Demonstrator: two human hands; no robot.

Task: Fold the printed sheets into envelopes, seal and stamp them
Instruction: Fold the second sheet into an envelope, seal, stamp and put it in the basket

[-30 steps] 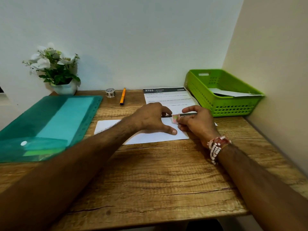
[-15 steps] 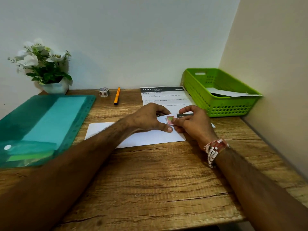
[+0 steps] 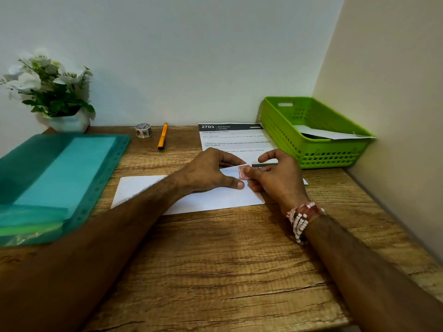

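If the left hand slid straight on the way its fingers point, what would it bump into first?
Probably the small stamp pinched by the right hand, just ahead of the left hand on the white envelope; depth is hard to judge.

Home office corner, wooden desk (image 3: 215, 259), pen (image 3: 162, 136)
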